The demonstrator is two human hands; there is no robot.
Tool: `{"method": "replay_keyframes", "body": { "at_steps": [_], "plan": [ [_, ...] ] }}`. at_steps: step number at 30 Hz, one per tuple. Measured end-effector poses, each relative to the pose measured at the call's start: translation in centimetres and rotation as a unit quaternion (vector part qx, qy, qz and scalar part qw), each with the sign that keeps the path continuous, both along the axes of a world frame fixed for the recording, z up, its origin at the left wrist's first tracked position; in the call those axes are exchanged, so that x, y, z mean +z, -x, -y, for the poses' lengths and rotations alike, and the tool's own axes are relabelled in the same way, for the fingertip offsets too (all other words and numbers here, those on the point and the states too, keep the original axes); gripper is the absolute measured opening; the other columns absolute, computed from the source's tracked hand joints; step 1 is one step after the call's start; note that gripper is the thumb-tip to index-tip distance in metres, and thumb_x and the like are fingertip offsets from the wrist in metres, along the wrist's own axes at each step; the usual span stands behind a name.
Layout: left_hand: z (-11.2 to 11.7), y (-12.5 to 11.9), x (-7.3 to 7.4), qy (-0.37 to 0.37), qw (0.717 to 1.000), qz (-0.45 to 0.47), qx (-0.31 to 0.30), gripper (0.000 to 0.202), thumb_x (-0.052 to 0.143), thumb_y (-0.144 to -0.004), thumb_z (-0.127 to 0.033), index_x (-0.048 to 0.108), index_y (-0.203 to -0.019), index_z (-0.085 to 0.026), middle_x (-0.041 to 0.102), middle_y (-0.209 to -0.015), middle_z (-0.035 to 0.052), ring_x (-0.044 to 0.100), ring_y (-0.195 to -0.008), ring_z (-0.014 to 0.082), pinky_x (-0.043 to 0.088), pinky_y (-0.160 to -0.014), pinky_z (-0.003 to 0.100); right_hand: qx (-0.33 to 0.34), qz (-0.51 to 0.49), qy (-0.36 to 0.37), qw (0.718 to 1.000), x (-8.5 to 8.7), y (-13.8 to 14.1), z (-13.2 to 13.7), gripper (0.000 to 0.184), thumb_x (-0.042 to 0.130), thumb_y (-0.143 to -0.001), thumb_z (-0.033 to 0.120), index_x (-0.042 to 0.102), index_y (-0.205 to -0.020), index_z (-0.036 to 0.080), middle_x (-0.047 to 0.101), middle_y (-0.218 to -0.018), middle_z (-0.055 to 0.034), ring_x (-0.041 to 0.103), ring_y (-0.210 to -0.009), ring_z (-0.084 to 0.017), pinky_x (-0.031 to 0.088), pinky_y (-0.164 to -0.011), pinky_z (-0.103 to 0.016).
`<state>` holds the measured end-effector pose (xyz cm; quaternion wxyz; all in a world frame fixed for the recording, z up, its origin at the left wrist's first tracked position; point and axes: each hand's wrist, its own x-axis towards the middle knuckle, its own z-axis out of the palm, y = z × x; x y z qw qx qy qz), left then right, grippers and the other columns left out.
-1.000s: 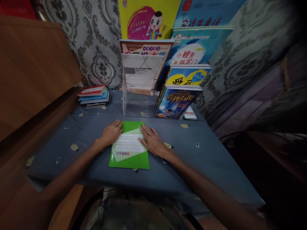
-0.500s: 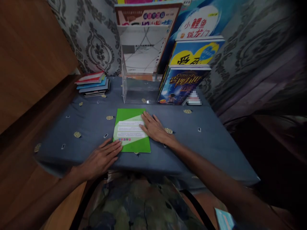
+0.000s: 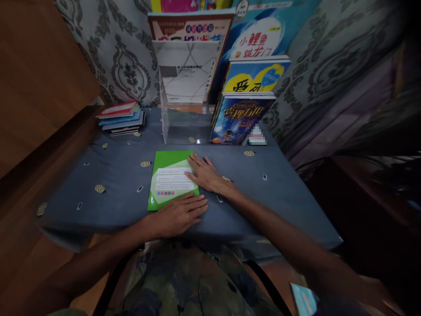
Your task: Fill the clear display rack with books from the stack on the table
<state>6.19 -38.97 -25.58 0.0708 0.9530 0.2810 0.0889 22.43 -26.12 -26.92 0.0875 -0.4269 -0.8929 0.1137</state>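
A green booklet (image 3: 174, 162) lies flat on the cloth-covered table in front of me, its printed text upside down to me. My left hand (image 3: 179, 214) rests with fingers stretched out along the booklet's near edge, over its lower right corner. Flat on the right edge of the booklet lies my right hand (image 3: 205, 173), its fingers reaching onto the cover and thumb apart. Neither hand grips anything.
Behind the booklet stands a clear acrylic book rack (image 3: 180, 131) with several books upright in it, a blue one (image 3: 241, 116) foremost. A stack of books (image 3: 121, 118) lies at the back left. A pixelated object (image 3: 257, 136) is beside the rack. The tablecloth (image 3: 115, 169) has a pineapple print.
My left hand has slid right along the near edge, from the booklet's lower left corner to its lower right. The right hand stays at the right edge. The view has shifted slightly.
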Motion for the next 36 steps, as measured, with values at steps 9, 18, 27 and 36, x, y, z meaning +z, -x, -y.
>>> {"method": "replay_keyframes", "body": {
  "at_steps": [9,18,27,36],
  "plan": [
    [0.4,0.3,-0.2,0.013,0.999,0.043,0.011,0.041,0.038,-0.103,-0.02,0.05,-0.141,-0.011,0.051,-0.15,0.0124,0.042,-0.143,0.0192,0.033,-0.121,0.039,0.072,-0.005,0.001,0.997,0.8,1.7,-0.7,0.052,0.035,-0.103,0.032,0.041,-0.15,0.01,0.034,-0.16,-0.0152,0.025,-0.151,-0.026,0.016,-0.123,-0.052],
    [0.3,4.8,0.0,-0.029,0.977,0.187,0.094,0.035,0.044,-0.1,-0.021,0.057,-0.133,-0.018,0.07,-0.123,0.0116,0.063,-0.118,0.0213,0.049,-0.107,0.041,0.21,-0.04,0.045,0.976,0.8,-5.0,6.9,0.056,0.041,-0.103,0.047,0.035,-0.154,0.024,0.033,-0.161,-0.0072,0.023,-0.152,-0.023,0.015,-0.124,-0.053],
    [4.3,11.0,-0.1,0.079,0.989,-0.021,0.126,0.124,0.064,-0.075,-0.073,-0.015,-0.158,-0.025,0.009,-0.166,0.0172,0.012,-0.153,0.037,0.014,-0.122,0.059,0.248,-0.04,0.028,0.968,-0.4,-7.9,12.1,0.084,0.067,-0.091,0.04,0.019,-0.158,0.027,0.032,-0.161,-0.0097,0.024,-0.151,-0.028,0.013,-0.123,-0.059],
    [4.6,11.3,2.8,0.074,0.98,0.126,0.134,0.058,0.047,-0.099,-0.022,0.034,-0.153,-0.037,0.046,-0.155,0.0036,0.042,-0.143,0.0232,0.04,-0.115,0.044,0.187,-0.294,0.009,0.937,3.5,-7.4,11.4,0.033,0.05,-0.1,0.029,0.063,-0.131,0.028,0.074,-0.12,-0.0056,0.065,-0.118,-0.02,0.056,-0.096,-0.035]
  ]
}}
